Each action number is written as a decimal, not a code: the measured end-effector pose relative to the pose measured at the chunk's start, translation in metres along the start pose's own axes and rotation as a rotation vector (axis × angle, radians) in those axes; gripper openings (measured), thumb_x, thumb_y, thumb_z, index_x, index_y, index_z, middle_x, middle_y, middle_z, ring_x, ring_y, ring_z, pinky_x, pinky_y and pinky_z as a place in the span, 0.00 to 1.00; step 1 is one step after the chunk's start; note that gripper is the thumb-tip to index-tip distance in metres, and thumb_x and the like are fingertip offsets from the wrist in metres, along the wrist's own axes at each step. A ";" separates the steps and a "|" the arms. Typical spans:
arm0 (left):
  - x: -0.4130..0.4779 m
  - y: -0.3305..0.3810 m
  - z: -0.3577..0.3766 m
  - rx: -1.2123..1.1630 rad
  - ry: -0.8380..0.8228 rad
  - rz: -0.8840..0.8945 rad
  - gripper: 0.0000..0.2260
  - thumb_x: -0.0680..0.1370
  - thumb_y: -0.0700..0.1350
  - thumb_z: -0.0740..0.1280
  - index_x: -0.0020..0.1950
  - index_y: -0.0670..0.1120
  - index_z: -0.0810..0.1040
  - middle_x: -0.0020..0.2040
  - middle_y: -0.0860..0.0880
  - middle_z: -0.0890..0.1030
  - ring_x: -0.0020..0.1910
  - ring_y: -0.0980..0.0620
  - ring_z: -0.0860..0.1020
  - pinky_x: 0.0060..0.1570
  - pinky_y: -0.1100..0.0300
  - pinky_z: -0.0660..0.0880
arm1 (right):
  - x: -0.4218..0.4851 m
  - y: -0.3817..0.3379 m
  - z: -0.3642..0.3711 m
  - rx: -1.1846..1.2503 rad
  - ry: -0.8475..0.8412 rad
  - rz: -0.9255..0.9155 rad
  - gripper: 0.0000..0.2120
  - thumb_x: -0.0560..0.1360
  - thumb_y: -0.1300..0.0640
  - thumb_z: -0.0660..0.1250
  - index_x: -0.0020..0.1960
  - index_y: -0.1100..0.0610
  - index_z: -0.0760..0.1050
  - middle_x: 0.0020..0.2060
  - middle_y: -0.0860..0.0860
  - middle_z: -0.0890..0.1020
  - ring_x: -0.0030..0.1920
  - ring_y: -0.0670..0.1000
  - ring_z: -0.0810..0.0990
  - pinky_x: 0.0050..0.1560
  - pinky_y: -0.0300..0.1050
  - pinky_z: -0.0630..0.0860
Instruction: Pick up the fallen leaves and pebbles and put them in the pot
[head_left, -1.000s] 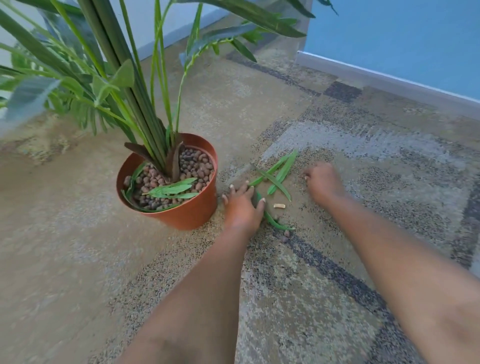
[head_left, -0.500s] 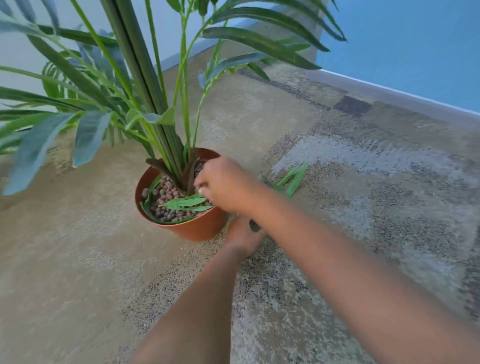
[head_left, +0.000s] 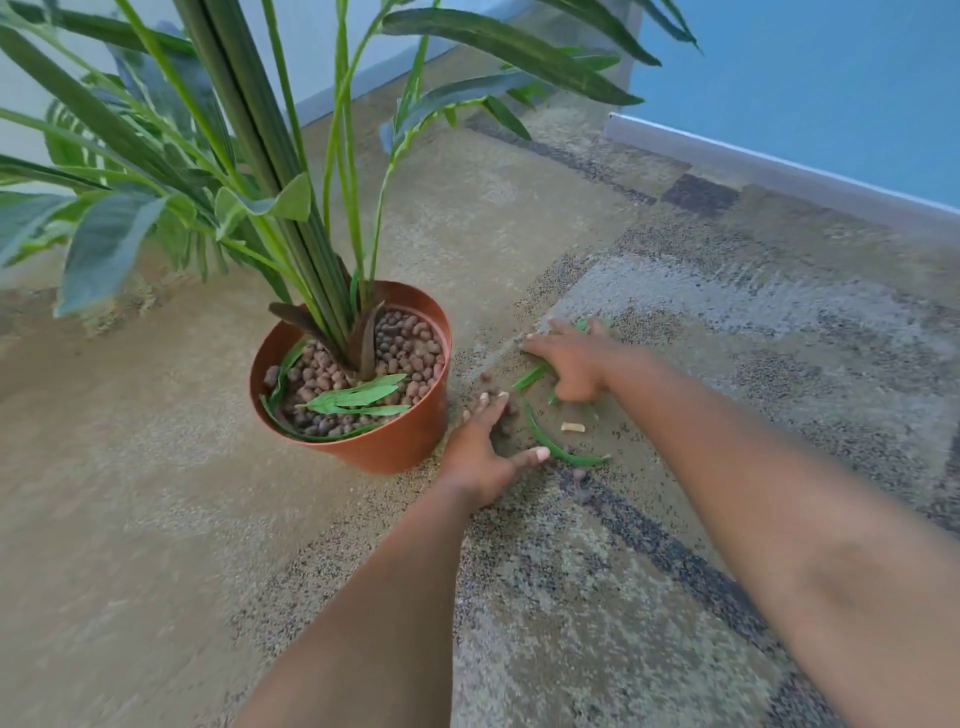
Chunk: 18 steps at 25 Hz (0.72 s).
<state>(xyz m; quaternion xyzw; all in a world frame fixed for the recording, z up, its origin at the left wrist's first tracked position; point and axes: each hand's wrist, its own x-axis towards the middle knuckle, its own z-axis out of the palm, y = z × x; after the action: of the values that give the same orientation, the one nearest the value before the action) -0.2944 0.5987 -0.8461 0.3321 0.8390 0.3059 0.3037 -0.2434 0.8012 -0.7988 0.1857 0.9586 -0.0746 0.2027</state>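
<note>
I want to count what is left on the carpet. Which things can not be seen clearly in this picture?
- Leaves under the right hand: head view, mostly covered by the palm.
- Pebbles beside the left hand: small, partly behind its fingers.
- Small pale piece: too small to identify.
- Plant: top cut off by the frame edge.

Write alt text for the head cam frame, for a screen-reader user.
Two bare hands reach down to carpet beside a terracotta pot: the left hand by scattered pebbles, the right hand over fallen green leaves. The pot holds a tall plant, pebbles and several loose leaves.
</note>
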 end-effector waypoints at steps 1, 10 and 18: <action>0.001 -0.001 0.000 -0.006 0.004 -0.001 0.45 0.66 0.63 0.75 0.77 0.59 0.58 0.80 0.54 0.54 0.78 0.49 0.50 0.72 0.54 0.51 | 0.002 0.004 0.008 -0.102 -0.062 -0.049 0.43 0.71 0.53 0.66 0.79 0.47 0.45 0.79 0.50 0.51 0.78 0.58 0.47 0.71 0.71 0.42; 0.002 0.008 -0.003 0.007 -0.083 -0.054 0.41 0.66 0.59 0.77 0.74 0.67 0.59 0.80 0.54 0.51 0.79 0.45 0.48 0.74 0.42 0.47 | -0.047 0.009 0.041 -0.003 0.183 -0.002 0.29 0.77 0.48 0.59 0.76 0.55 0.61 0.71 0.57 0.67 0.71 0.56 0.65 0.71 0.64 0.58; -0.012 0.028 0.002 0.100 0.045 0.068 0.30 0.68 0.40 0.78 0.68 0.51 0.74 0.58 0.52 0.83 0.52 0.54 0.80 0.46 0.64 0.73 | -0.085 -0.021 0.072 0.072 0.229 -0.080 0.40 0.72 0.33 0.53 0.78 0.53 0.55 0.68 0.55 0.68 0.68 0.55 0.65 0.69 0.61 0.66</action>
<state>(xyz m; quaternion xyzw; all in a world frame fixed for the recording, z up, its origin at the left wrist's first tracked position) -0.2759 0.6070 -0.8235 0.3681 0.8482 0.2810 0.2571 -0.1533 0.7382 -0.8267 0.1616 0.9788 -0.0954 0.0818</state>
